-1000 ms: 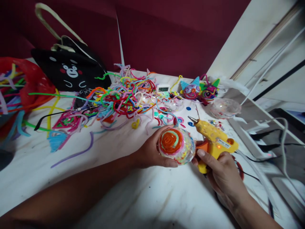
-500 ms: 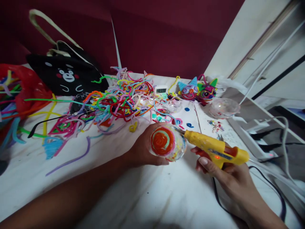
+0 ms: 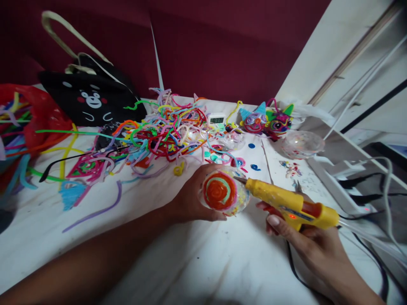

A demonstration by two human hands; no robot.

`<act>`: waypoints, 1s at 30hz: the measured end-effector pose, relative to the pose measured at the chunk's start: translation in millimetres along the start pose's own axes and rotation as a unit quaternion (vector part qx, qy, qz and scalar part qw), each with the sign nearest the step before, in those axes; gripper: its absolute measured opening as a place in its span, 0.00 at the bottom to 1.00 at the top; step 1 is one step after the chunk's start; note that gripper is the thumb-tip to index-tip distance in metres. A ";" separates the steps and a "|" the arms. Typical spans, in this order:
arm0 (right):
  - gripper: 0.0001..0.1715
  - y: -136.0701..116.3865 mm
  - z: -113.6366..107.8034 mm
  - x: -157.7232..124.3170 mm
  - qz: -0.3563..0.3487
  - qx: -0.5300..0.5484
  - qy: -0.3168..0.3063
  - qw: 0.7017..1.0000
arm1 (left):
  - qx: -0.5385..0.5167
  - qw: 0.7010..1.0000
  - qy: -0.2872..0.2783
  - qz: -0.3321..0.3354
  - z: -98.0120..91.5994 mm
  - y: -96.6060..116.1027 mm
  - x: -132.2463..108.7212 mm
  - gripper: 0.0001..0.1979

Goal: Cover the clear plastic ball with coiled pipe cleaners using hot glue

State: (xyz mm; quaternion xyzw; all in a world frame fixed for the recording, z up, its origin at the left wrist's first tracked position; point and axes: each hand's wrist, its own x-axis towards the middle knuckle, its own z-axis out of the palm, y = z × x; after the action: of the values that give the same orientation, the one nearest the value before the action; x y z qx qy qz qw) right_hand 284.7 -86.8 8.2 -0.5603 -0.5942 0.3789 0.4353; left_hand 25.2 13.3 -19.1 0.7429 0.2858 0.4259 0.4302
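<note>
Clear rounded plastic shell, flecked with colour (image 3: 241,202): held up over the front part of the white marbled bench (image 3: 178,262), a fuzzy coil on its near face. Looks part-way dressed.

At the back left of the bench, a black fabric bag with a bear face (image 3: 92,101). Right of it, a broad tangled heap of many-coloured pipe cleaners (image 3: 165,133); plenty of stock, by the look of it.

Left hand (image 3: 192,195): grip curled round the shell's side, holding it steady. Right hand (image 3: 307,243): grip wrapped on the handle of a yellow plastic glue gun with a lit red lamp (image 3: 276,198). Whether a finger presses the trigger, cannot tell.

Near the back edge, two small eared heads of bright coiled fuzz, one blue-eared (image 3: 254,119), one green-eared (image 3: 280,121), side by side; both seem further along.

Done, on the shell: one round coil (image 3: 218,192), orange with a mint-green arc and pink edge. Left, judging by the heads: most of the see-through side is bare of fuzz, and no ears show.

Gun's metal nozzle (image 3: 241,179) at the shell's upper side; contact unclear. Smallest: loose dark-blue coil (image 3: 255,167), lying unattached beyond.
</note>
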 end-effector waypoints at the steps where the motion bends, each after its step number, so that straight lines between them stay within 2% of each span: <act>1: 0.15 -0.8 0.4 0.1 -0.001 0.004 0.002 1.000 | -0.005 1.000 0.002 0.000 0.4 0.0 -0.2 0.51; 8: 0.11 -12.0 5.1 0.6 -0.003 0.012 0.026 1.000 | 0.003 0.999 0.026 0.022 -0.2 -0.8 1.5 0.49; 12: 0.13 -13.3 6.2 0.5 0.023 0.000 0.053 0.998 | 0.045 0.997 0.054 0.034 -0.6 -0.2 2.2 0.50; 16: 0.15 -9.6 4.1 0.6 0.025 -0.003 0.042 0.999 | 0.107 0.988 0.077 0.078 -0.6 0.0 2.7 0.51; 19: 0.15 -9.7 4.4 0.3 0.042 -0.001 0.063 0.997 | 0.135 0.982 0.086 0.098 -0.7 0.6 2.8 0.51; 26: 0.19 -17.0 12.3 -1.9 0.075 0.008 0.091 0.993 | 0.139 0.980 0.095 0.102 -0.3 3.2 1.0 0.52; 30: 0.19 -22.2 16.8 -3.0 0.091 0.008 0.102 0.991 | 0.084 0.990 0.094 0.068 1.8 5.1 -0.4 0.52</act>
State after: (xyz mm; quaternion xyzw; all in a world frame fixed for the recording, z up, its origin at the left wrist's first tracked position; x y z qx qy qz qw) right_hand 261.3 -91.0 23.1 -0.6442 -0.4903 0.3621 0.4621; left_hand 26.9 9.8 -15.3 0.7505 0.3086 0.4969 0.3076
